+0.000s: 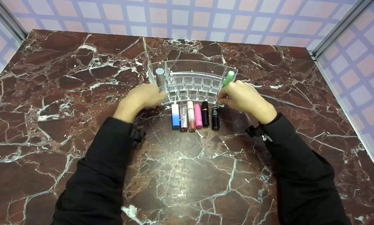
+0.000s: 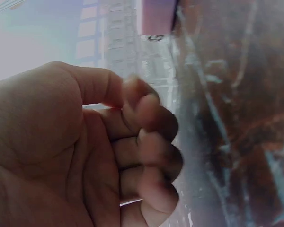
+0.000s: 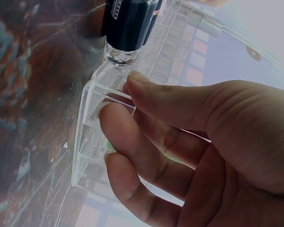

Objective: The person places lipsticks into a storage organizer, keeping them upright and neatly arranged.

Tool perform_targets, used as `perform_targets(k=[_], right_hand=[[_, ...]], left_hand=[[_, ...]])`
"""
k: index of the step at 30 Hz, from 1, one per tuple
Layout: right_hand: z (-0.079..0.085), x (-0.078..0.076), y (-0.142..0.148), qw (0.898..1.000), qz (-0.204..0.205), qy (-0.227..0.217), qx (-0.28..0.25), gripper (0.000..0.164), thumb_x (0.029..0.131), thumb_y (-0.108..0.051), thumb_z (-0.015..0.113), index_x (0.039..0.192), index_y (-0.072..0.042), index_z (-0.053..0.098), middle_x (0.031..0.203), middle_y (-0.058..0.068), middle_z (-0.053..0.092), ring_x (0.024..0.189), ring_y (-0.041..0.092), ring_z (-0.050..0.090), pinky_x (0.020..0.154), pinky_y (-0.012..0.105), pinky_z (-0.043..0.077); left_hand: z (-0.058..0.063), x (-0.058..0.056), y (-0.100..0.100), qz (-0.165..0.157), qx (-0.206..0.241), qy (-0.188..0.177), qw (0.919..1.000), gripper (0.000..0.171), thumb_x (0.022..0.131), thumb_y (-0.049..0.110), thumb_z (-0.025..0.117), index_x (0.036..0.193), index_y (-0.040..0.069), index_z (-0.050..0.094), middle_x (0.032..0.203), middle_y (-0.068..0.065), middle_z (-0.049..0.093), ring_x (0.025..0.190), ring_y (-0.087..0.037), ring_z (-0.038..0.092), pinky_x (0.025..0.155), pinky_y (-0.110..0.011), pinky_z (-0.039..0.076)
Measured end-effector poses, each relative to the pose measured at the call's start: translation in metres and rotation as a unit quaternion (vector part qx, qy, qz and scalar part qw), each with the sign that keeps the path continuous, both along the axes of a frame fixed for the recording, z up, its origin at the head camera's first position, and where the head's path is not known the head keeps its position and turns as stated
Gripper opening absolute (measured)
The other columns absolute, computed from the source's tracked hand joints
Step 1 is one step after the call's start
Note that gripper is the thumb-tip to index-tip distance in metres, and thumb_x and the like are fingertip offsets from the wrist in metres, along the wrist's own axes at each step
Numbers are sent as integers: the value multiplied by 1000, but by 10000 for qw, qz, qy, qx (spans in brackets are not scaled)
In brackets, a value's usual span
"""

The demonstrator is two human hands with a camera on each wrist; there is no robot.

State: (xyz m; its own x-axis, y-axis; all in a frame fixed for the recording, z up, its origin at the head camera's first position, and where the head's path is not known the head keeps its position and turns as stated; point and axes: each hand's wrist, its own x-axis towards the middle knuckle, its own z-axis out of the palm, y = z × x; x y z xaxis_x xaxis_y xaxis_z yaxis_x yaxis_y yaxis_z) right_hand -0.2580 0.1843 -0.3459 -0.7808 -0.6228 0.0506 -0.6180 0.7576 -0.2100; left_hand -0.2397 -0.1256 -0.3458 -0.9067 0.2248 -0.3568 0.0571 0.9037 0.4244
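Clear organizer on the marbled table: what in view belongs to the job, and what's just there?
Probably the job:
clear tiered organizer, between left hand and right hand;
silver-gray tube and green tube in its end compartments;
six lipstick-style tubes lined up in front.

Probably just surroundings:
marbled tabletop;
checked wall panels.

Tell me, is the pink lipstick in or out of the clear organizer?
Out. The pink lipstick is on the table, just in front of the clear organizer, in the row of tubes.
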Motion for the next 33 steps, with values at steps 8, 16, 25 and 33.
perform_targets(k=[8,16,25,33], right_hand=[[0,1,1,10000,26,-68,-9,7,89,-15,79,94,-10,80,93,8,77,73,26,71,67,48,56],[2,2,0,9999,-30,-142,-14,7,89,-16,79,94,-11,80,94,7,77,73,25,71,68,47,56],[3,2,-1,9997,-78,-216,5,7,89,-18,80,94,-12,80,94,6,77,74,23,71,71,45,57],[3,2,0,10000,-16,2,20,6,88,-17,80,93,-13,80,93,5,77,74,25,71,67,48,56]], left_hand=[[-5,-1,2,76,-4,3,10000,33,105,34,35,84,13,50,87,-10,55,74,-24,51,72,-38,45],[-5,-2,1,-56,-16,-14,10000,35,106,36,34,83,13,49,99,-16,60,82,-27,54,82,-44,48],[-3,-1,2,50,-114,-51,9999,33,105,36,35,87,12,50,113,-20,61,93,-32,57,88,-49,49],[-3,-1,3,-110,-262,100,9995,36,106,35,33,79,14,45,118,-22,61,98,-35,59,93,-54,48]])
